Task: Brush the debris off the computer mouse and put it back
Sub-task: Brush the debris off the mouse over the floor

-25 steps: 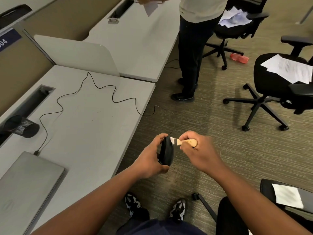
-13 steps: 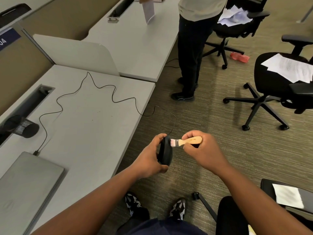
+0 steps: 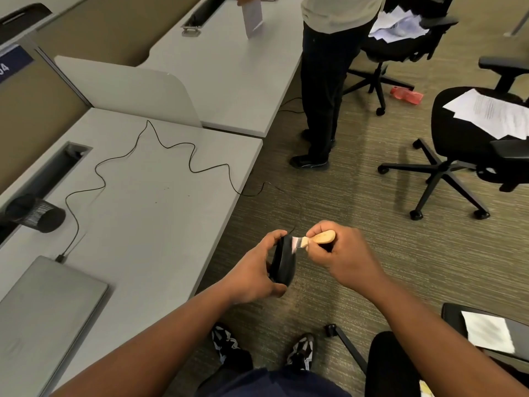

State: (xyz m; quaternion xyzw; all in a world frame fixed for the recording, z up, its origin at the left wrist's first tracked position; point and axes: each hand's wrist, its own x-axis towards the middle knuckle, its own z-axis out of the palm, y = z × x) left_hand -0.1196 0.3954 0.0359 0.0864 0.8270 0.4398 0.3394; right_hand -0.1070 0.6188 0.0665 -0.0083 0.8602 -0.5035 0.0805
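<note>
Left hand (image 3: 252,277) grip holds the computer mouse (image 3: 282,263) on edge, right of the counter (image 3: 160,213). Right hand (image 3: 340,256) grip holds the brush (image 3: 313,239), bristles touching the mouse's top end.

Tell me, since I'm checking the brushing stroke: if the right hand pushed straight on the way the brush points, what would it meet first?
The mouse: the brush in the right hand already has its bristles against it.

We hold the black mouse (image 3: 282,260) in our left hand (image 3: 252,275). Our right hand (image 3: 342,257) holds a little brush (image 3: 313,239) against it.
</note>
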